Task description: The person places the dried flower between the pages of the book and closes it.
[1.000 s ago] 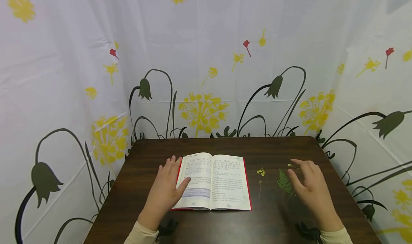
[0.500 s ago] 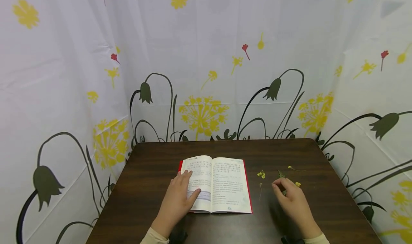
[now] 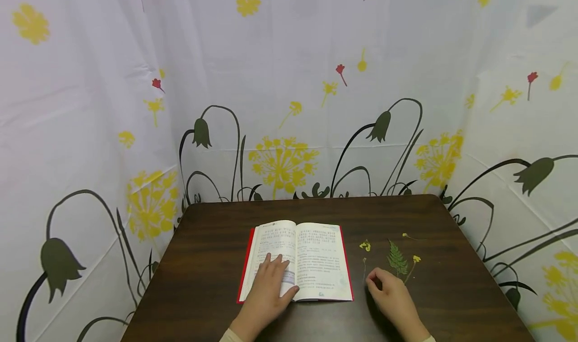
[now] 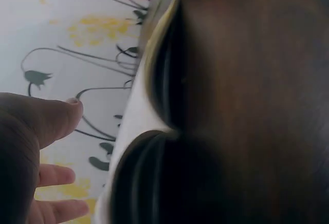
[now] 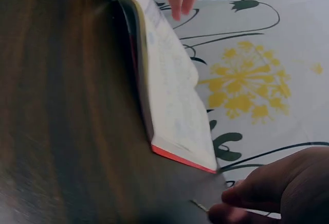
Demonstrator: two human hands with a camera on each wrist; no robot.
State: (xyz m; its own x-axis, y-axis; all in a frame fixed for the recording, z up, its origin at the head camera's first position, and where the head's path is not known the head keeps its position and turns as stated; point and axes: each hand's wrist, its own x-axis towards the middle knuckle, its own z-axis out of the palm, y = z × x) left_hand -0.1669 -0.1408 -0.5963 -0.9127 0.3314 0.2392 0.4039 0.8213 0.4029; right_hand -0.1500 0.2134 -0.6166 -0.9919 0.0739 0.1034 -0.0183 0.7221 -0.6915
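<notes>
An open book [image 3: 322, 262] with red cover edges lies on the dark table. My left hand [image 3: 268, 284] rests across the lower left page, fingers spread and fairly straight, its thumb near the centre fold. Right of the book, my right hand [image 3: 390, 292] has thumb and index finger brought together at the lower end of a thin-stemmed small flower [image 3: 365, 263]. In the right wrist view, a bit of the stem [image 5: 199, 205] shows at those fingertips; the hand hides the rest. Beside the hand lie a green fern leaf [image 3: 396, 258] and a yellow flower [image 3: 416, 260].
Behind the small flower lies a yellow blossom cluster [image 3: 366, 245]. Another small stemmed flower [image 3: 405, 235] lies farther back. The table [image 3: 203, 262] is dark wood, and a patterned white curtain [image 3: 280, 56] hangs beyond its back edge.
My left hand has moved right, from the book's left edge onto the page. The right hand has come left and nearer, its fingers closing together, from above the fern to the small flower's stem.
</notes>
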